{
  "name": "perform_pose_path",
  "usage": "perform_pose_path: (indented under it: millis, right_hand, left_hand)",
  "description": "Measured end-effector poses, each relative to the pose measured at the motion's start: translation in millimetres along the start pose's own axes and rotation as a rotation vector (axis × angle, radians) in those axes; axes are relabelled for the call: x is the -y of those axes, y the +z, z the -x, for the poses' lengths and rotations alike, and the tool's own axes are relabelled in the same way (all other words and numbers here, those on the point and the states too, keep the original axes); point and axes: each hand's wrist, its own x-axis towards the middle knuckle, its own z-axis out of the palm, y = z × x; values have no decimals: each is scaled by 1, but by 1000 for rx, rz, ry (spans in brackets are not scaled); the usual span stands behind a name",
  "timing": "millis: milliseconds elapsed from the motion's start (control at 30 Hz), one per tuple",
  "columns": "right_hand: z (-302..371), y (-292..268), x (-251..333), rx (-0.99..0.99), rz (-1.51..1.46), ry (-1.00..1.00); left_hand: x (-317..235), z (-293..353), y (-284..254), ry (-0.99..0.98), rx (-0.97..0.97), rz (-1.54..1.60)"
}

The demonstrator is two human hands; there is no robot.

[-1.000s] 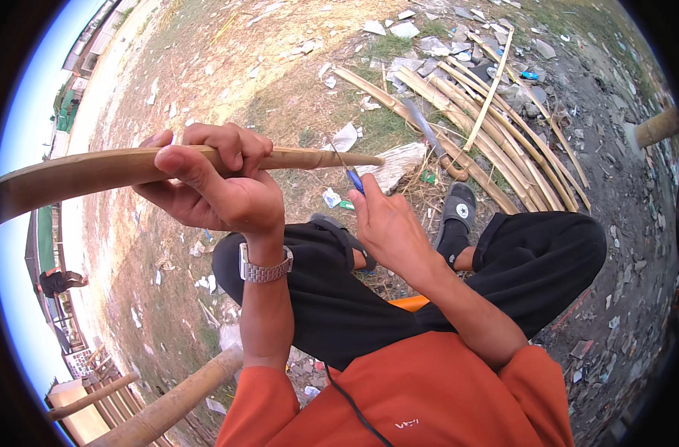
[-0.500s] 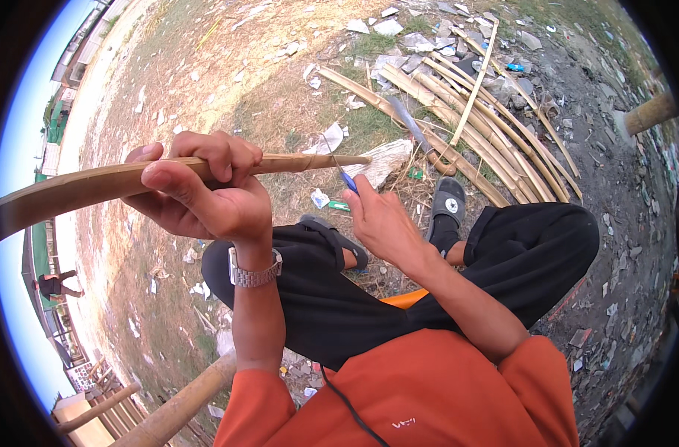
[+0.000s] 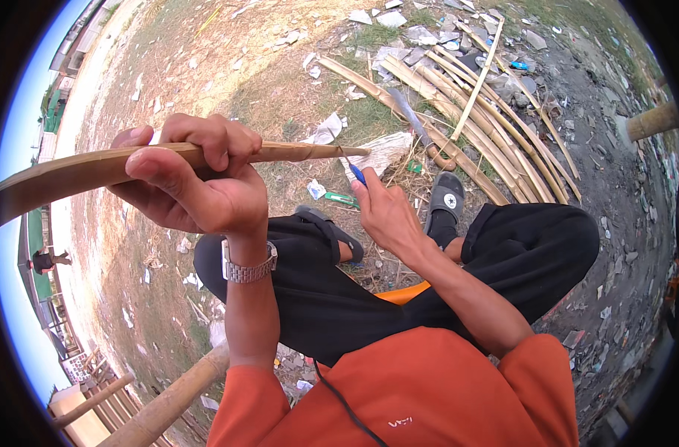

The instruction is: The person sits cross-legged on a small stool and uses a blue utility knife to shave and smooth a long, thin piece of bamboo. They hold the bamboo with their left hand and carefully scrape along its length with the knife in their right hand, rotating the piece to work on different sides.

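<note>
My left hand (image 3: 198, 167), a metal-band watch on its wrist, is wrapped round a long bamboo strip (image 3: 302, 152). The strip runs from the left rim, bends large across the view and ends in front of me. My right hand (image 3: 388, 212) is closed on a small blue-handled knife (image 3: 357, 173). Its thin metal blade meets the strip close to the far tip; the exact contact is too small to make out. Past the tip, a pale flat piece (image 3: 388, 154) lies on the ground.
Several split bamboo strips (image 3: 466, 112) lie ahead to the right, with a machete (image 3: 408, 112) across them. A green cutter-like object (image 3: 342, 200) is near my left sandal (image 3: 332, 231). Bamboo poles (image 3: 176, 398) stand lower left and right (image 3: 652, 119). Another person (image 3: 49, 261) is far left.
The knife has shifted slightly right, toward the strip's tip. My left hand and the strip have moved slightly left and up. The grips are the same.
</note>
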Motion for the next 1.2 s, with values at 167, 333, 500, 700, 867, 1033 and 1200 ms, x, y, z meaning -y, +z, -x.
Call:
perform_pose_path:
  millis: [167, 333, 500, 700, 867, 1033, 1200]
  right_hand:
    - [-21, 22, -62, 14, 179, 65]
    - [-21, 11, -29, -60, 125, 8]
    - [-12, 18, -30, -29, 132, -42]
    - [-14, 8, -27, -83, -49, -11]
    - [-2, -4, 32, -49, -29, -114]
    - [-6, 3, 24, -47, 88, -147]
    - [-4, 5, 30, -40, 76, -118]
  left_hand:
    - [3, -4, -10, 24, -32, -18]
    - [9, -9, -10, -5, -38, 122]
    - [7, -5, -23, -35, -13, 131]
    - [10, -7, -23, -12, -16, 126]
    - [6, -3, -27, -47, 1, 157]
    - [4, -2, -23, -61, -32, 189]
    - [4, 0, -22, -43, -59, 141]
